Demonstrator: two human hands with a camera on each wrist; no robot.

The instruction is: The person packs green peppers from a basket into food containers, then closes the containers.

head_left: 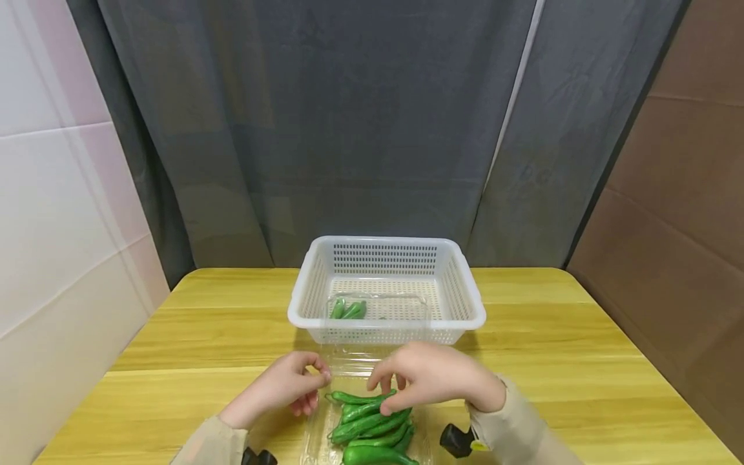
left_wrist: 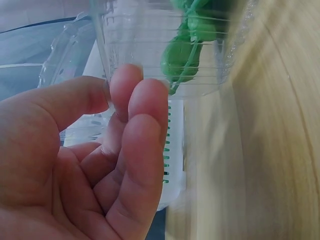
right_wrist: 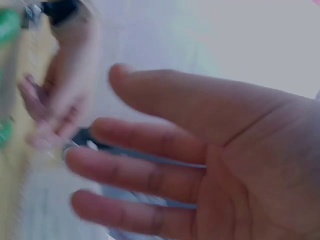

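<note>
The right wrist view was smeared by motion: the right hand [right_wrist: 200,165] filled it, and the left hand [right_wrist: 60,100] beyond was a pale blur. In the head view the clear clamshell box [head_left: 325,433] and its green peppers [head_left: 372,426] were cut off by the bottom edge, as were both sleeves. The right hand [head_left: 433,378] covered the peppers' upper ends. Peppers in the white basket [head_left: 386,323] showed only partly behind its wall. The surface [left_wrist: 270,150] streaked past the left wrist camera.

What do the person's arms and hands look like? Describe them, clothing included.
The left hand and right hand are bare, ungloved. Beige long sleeves reach both wrists. A small black device sits by each wrist, the right one with a yellow tag.
</note>
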